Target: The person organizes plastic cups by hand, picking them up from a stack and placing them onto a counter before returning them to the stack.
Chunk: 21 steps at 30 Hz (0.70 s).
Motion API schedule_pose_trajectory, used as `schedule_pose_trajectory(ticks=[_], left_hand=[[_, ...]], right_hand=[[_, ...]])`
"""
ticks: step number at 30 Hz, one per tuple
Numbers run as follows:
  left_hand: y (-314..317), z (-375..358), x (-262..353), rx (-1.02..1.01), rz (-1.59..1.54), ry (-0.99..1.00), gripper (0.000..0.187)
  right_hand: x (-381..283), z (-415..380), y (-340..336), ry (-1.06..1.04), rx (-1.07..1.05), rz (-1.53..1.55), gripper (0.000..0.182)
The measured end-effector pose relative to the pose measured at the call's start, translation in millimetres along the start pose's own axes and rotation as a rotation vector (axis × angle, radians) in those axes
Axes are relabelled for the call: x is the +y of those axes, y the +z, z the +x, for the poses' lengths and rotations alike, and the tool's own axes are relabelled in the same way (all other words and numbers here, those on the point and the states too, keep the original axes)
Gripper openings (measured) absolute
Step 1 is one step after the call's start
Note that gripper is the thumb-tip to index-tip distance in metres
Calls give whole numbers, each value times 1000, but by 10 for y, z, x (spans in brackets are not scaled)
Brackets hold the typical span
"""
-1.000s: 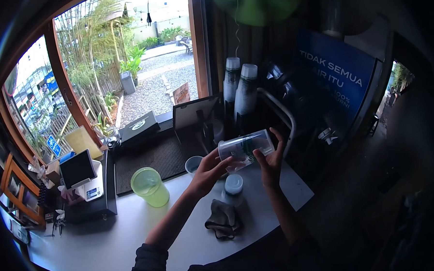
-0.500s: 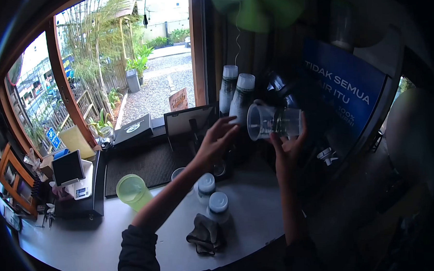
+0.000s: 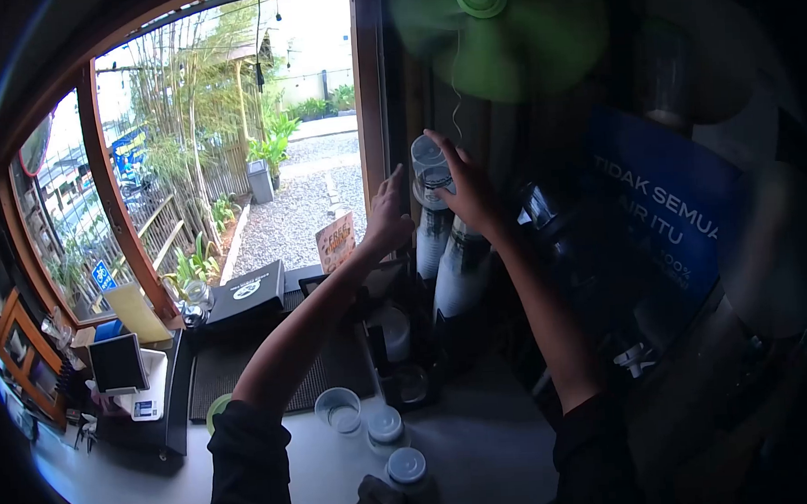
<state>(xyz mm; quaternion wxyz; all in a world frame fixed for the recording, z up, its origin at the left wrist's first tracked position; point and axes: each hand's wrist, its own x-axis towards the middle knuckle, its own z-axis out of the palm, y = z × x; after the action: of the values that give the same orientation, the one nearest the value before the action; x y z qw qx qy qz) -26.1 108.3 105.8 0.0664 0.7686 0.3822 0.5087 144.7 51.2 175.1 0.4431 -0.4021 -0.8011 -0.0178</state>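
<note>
A clear plastic cup [image 3: 428,161] is upside down at the top of the left stack of cups [image 3: 432,237]. My right hand [image 3: 465,184] has its fingers wrapped round this cup. Just left of it, my left hand [image 3: 387,212] is raised with its fingers apart and holds nothing. A second stack of cups [image 3: 460,276] stands beside the first, below my right wrist. On the counter are an open clear cup [image 3: 338,410] and two lidded cups [image 3: 385,424], [image 3: 407,466].
A grey cloth [image 3: 374,501] lies at the counter's near edge. Behind are a black ribbed mat [image 3: 323,377], a black box [image 3: 246,291] and a tablet [image 3: 118,363]. A green fan [image 3: 502,45] hangs above, and a blue sign [image 3: 663,205] is at right.
My right hand has moved up and left with the clear cup, now turned upside down over the left stack. My left hand has risen. The view has shifted, so the counter items appear lower.
</note>
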Motion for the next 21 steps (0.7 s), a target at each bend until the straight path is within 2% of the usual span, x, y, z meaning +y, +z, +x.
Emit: schedule_pose_trajectory(ticks=[1,6,9,12,15,18,19,21], left_hand=[[-13,47,-9,-76,-11,-9,86],[235,227,-285,-116,-16,66,74],[334,254,-395,-196,12,-6,66],[409,171,-416,-214,52,-53,60],[450,85,-388,-223,116,-101,55],[493,-9,-392,-183,69,-135,52],[510,-44,-394,-157,34,-140,52],[473,-110,-351,-155,187,-87,52]], right_hand=[[52,76,20,43,-7,-27,92],[397,376,191,296,-127,-250,90],[596,524,208,409,-382,-226,85],[591,388,319,359,-158,-355,67],[534,269,271,137,-129,-286,46],[223,251,191,320,-325,-360,32],[238,253,201,335,-342,-358,34],[243,297,211,357,-371,-356,37]])
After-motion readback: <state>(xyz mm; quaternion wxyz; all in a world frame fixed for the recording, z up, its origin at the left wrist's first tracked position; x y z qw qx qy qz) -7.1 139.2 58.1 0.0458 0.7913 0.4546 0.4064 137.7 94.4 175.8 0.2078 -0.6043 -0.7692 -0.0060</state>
